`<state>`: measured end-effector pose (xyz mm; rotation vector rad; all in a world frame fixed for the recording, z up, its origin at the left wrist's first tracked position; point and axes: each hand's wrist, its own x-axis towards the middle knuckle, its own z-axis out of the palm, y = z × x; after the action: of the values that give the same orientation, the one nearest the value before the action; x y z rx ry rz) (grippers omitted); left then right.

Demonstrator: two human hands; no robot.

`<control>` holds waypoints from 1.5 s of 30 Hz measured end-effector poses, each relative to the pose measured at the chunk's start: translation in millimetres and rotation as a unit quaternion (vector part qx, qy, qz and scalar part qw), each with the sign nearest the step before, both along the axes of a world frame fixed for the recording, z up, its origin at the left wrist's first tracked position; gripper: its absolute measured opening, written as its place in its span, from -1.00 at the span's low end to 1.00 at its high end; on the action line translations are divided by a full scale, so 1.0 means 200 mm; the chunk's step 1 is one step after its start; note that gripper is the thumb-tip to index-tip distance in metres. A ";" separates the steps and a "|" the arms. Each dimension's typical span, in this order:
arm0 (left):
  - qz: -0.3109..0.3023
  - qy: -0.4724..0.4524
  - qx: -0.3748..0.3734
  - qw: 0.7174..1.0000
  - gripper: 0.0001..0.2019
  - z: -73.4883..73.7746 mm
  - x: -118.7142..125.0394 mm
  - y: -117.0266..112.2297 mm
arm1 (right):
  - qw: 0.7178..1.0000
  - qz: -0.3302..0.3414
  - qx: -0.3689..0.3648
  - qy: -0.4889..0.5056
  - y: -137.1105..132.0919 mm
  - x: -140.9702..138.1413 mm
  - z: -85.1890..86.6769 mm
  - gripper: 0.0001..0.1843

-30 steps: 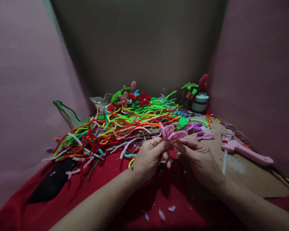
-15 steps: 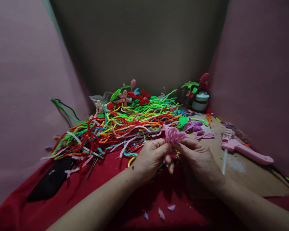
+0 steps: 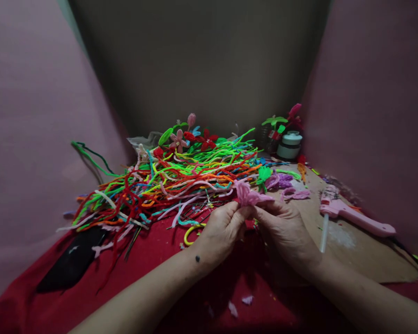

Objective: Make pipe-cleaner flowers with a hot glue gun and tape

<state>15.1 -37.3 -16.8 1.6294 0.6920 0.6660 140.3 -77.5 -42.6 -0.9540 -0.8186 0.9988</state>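
Note:
Both my hands meet at the middle of the red cloth (image 3: pixel 153 260). My left hand (image 3: pixel 220 229) and my right hand (image 3: pixel 285 227) pinch a pink pipe-cleaner flower (image 3: pixel 248 195) from below, its looped petals standing above my fingertips. The fingers of both hands are closed around its base, which is hidden. Just behind the flower lies a big heap of coloured pipe cleaners (image 3: pixel 174 181).
A pink glue gun (image 3: pixel 351 217) lies on a brown board (image 3: pixel 362 255) at the right. Purple petal pieces (image 3: pixel 287 188) sit near it. A white jar (image 3: pixel 290 145) and finished flowers (image 3: pixel 191 137) stand at the back. A black object (image 3: pixel 73 260) lies at the left.
The pink flower has been turned and squeezed narrower between my fingers. My hands shifted slightly, and a yellow loop now shows beside my left hand.

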 end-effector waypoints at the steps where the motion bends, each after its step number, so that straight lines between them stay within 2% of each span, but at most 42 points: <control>1: 0.005 -0.006 -0.003 1.000 -0.67 0.00 0.00 0.00 | 1.000 -0.004 -0.002 0.004 0.00 -0.01 0.00 -0.85; 7: -0.008 -0.041 -0.021 0.999 -0.71 0.02 -0.01 0.01 | 0.999 0.012 0.020 -0.042 -0.01 0.00 0.00 -0.88; 15: -0.038 -0.061 -0.046 0.996 -0.73 0.01 -0.06 -0.01 | 0.984 0.155 0.069 -0.053 -0.05 0.06 0.04 -0.86; 20: -0.049 -0.061 -0.037 0.996 -0.68 0.06 -0.08 -0.02 | 0.984 0.137 0.088 -0.069 -0.06 0.06 0.07 -0.85; 27: -0.072 -0.060 -0.135 0.986 -0.65 0.07 -0.06 0.03 | 0.990 0.087 0.096 -0.062 -0.08 0.04 0.09 -0.90; 30: -0.031 -0.096 -0.160 0.982 -0.77 0.06 -0.04 0.03 | 0.993 0.069 0.087 -0.028 -0.07 0.02 0.07 -0.92; 32: 0.012 -0.119 -0.140 0.983 -0.80 0.06 -0.03 0.02 | 0.994 0.075 0.081 -0.004 -0.06 0.01 0.06 -0.90; 34: 0.054 -0.112 -0.083 0.989 -0.81 0.07 -0.03 -0.01 | 0.993 0.078 0.082 0.012 -0.05 -0.01 0.07 -0.90; 36: 0.099 -0.079 0.013 0.992 -0.83 0.08 -0.03 -0.03 | 0.993 0.077 0.084 0.021 -0.04 -0.03 0.08 -0.89; 38: 0.130 -0.049 0.121 0.983 -0.87 0.08 -0.05 -0.05 | 0.993 0.076 0.084 0.030 -0.04 -0.05 0.10 -0.85; 41: 0.118 -0.024 0.231 0.965 -0.90 0.07 -0.07 -0.05 | 0.992 0.079 0.089 0.034 -0.04 -0.06 0.12 -0.80; 43: 0.108 -0.021 0.255 0.961 -0.92 0.07 -0.07 -0.05 | 0.993 0.073 0.093 0.021 -0.04 -0.06 0.11 -0.80; 45: 0.111 -0.033 0.246 0.962 -0.91 0.07 -0.07 -0.04 | 0.994 0.056 0.098 -0.005 -0.04 -0.07 0.11 -0.83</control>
<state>0.5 -44.8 -3.5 1.9858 0.7032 1.1180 127.1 -84.5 -21.2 -0.7521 -0.9674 0.9899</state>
